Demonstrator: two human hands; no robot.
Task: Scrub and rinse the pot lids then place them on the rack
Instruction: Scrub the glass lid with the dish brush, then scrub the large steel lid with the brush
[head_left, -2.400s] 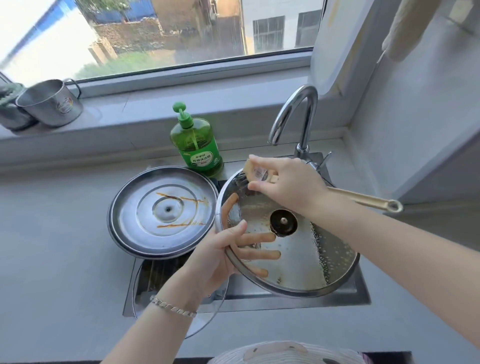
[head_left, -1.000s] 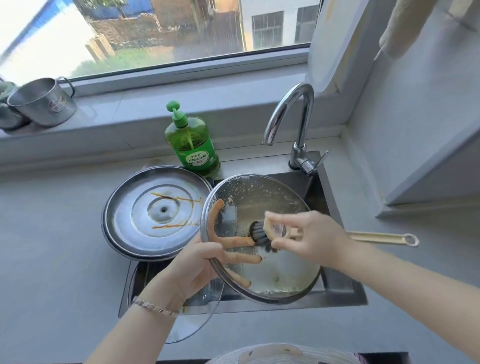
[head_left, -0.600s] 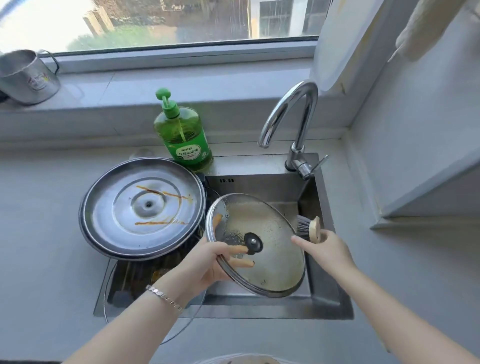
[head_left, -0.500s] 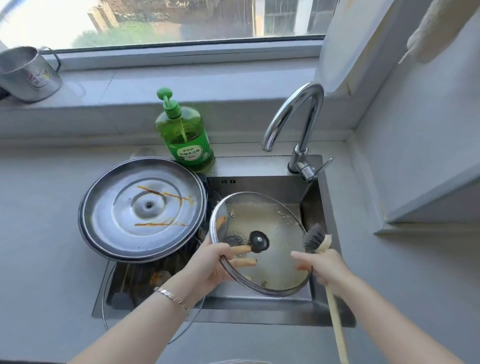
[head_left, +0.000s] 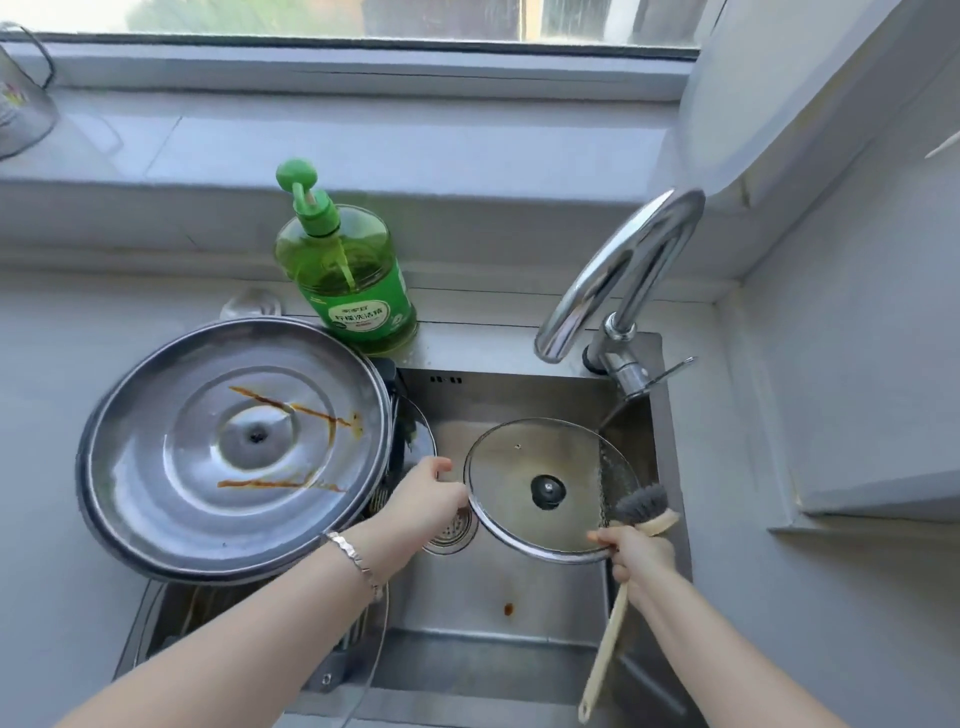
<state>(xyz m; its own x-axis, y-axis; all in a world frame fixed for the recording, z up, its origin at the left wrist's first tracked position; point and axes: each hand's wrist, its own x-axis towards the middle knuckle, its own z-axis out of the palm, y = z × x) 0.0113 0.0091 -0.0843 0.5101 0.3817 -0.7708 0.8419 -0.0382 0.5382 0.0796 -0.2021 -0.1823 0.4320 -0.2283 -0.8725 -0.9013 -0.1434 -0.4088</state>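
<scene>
glass lid (head_left: 511, 467) | left hand (head_left: 426, 501) fingers pinch rim | right hand (head_left: 638, 555) fingers clasp brush (head_left: 610, 639)

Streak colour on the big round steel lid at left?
Orange-brown streaks on the large round stainless-steel lid; head view shows them.

The grey counter (head_left: 779, 597) is holding a steel sink (head_left: 519, 395); a big metal lid (head_left: 234, 452) is lying over its left side. A green soap bottle (head_left: 353, 280) is standing just behind the lid; a shiny tap (head_left: 618, 270) is standing at the back right.
</scene>
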